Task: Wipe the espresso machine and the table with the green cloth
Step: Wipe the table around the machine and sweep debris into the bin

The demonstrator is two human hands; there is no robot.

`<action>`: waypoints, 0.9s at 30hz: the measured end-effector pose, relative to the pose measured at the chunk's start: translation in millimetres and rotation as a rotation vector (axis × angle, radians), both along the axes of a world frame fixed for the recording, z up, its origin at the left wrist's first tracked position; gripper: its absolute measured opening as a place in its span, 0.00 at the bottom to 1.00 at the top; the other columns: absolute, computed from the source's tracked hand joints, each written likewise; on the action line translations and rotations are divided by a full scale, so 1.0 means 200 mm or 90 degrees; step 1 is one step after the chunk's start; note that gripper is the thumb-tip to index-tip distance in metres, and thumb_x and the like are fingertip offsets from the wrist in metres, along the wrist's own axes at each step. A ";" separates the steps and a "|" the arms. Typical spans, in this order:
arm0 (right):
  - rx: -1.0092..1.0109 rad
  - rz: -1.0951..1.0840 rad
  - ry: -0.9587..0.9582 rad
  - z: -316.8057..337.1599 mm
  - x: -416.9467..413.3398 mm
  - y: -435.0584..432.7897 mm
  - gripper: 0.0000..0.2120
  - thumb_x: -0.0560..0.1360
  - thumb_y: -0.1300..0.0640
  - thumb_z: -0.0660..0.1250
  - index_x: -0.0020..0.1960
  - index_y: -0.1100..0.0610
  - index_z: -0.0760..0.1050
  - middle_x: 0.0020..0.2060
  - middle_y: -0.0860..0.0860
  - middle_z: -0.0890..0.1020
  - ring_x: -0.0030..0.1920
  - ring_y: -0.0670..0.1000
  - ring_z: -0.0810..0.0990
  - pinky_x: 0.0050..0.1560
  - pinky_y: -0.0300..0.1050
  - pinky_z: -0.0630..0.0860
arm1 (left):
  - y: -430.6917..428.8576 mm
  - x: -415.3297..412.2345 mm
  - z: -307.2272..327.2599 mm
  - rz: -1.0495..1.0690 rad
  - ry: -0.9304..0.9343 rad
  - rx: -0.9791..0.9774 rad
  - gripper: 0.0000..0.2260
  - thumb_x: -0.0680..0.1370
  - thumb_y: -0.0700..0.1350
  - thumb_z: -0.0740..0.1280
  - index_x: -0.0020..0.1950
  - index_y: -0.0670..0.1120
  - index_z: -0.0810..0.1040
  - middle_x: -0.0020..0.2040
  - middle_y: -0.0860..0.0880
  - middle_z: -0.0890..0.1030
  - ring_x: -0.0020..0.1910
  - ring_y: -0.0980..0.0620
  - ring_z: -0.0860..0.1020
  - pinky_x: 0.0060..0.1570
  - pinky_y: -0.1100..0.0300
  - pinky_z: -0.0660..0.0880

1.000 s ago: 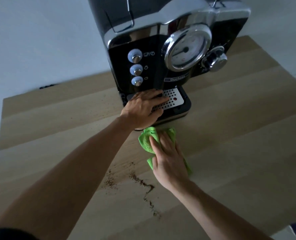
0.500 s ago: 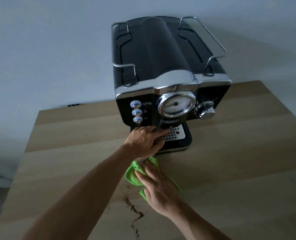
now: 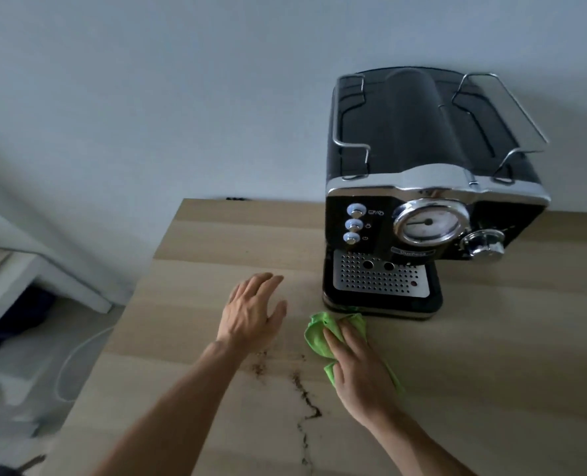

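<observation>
A black and chrome espresso machine [image 3: 422, 187] stands at the back of the wooden table [image 3: 491, 355]. Its perforated drip tray [image 3: 378, 276] faces me. A crumpled green cloth [image 3: 319, 333] lies on the table just in front of the tray, and my right hand [image 3: 357, 369] presses flat on it. To the left of the cloth my left hand [image 3: 254, 314] hovers over the table, fingers spread, holding nothing. A trail of dark coffee grounds [image 3: 302, 393] runs across the wood between my two forearms.
The table's left edge [image 3: 123, 324] drops to a pale floor where a white cable [image 3: 75, 359] lies. A white piece of furniture [image 3: 27, 269] stands at the far left. A plain wall is behind the machine.
My left hand has come off the drip tray and moved left over the table. The view has swung left, so the machine sits further right. My right hand stays on the cloth.
</observation>
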State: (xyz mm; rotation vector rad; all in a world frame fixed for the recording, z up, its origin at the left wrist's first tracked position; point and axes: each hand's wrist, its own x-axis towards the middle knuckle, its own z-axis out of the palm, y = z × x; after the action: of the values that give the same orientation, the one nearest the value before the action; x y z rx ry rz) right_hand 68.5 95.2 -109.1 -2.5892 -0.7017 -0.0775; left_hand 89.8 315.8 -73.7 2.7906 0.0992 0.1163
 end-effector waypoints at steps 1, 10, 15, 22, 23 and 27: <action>0.017 -0.015 0.018 0.01 0.00 0.01 0.23 0.69 0.55 0.58 0.62 0.57 0.76 0.61 0.55 0.77 0.58 0.54 0.77 0.50 0.47 0.80 | 0.06 -0.02 -0.01 0.020 -0.002 0.019 0.28 0.74 0.60 0.55 0.68 0.47 0.74 0.66 0.46 0.75 0.65 0.44 0.72 0.64 0.49 0.66; 0.171 -0.058 -0.005 0.17 0.09 0.25 0.25 0.71 0.59 0.52 0.64 0.62 0.74 0.64 0.62 0.74 0.62 0.58 0.75 0.63 0.43 0.70 | 0.40 -0.09 -0.14 0.048 -0.015 0.047 0.34 0.68 0.68 0.58 0.68 0.49 0.72 0.66 0.50 0.73 0.66 0.47 0.68 0.67 0.51 0.59; 0.136 -0.017 -0.025 0.33 0.46 0.55 0.24 0.71 0.62 0.52 0.65 0.64 0.72 0.65 0.62 0.73 0.62 0.58 0.74 0.66 0.40 0.65 | 0.45 -0.05 -0.15 0.012 -0.045 0.042 0.33 0.66 0.69 0.63 0.64 0.50 0.73 0.62 0.51 0.73 0.62 0.46 0.69 0.64 0.53 0.60; -0.145 -0.044 -0.016 0.24 1.12 0.79 0.26 0.77 0.60 0.62 0.73 0.61 0.61 0.70 0.60 0.63 0.68 0.62 0.63 0.68 0.51 0.62 | 0.47 -0.05 -0.15 0.007 -0.080 0.009 0.33 0.63 0.67 0.66 0.61 0.49 0.75 0.60 0.51 0.74 0.60 0.47 0.71 0.62 0.52 0.62; -0.190 -0.063 -0.005 0.19 1.19 0.80 0.26 0.77 0.58 0.62 0.73 0.59 0.59 0.70 0.60 0.62 0.68 0.62 0.61 0.68 0.52 0.61 | 0.47 -0.05 -0.15 0.009 -0.079 0.010 0.33 0.63 0.67 0.66 0.61 0.50 0.75 0.60 0.51 0.74 0.60 0.47 0.71 0.62 0.52 0.62; -0.262 -0.123 0.072 0.04 1.33 0.82 0.26 0.79 0.52 0.58 0.75 0.55 0.56 0.72 0.61 0.58 0.72 0.64 0.54 0.72 0.59 0.50 | 0.47 -0.04 -0.15 0.018 -0.071 0.000 0.33 0.62 0.67 0.67 0.61 0.49 0.75 0.59 0.51 0.74 0.60 0.47 0.71 0.62 0.50 0.64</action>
State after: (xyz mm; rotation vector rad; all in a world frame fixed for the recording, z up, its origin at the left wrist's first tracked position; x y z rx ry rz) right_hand 335.2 258.5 -101.6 -3.0204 -0.4623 0.1696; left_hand 81.1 409.4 -103.3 2.7765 0.1110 0.2795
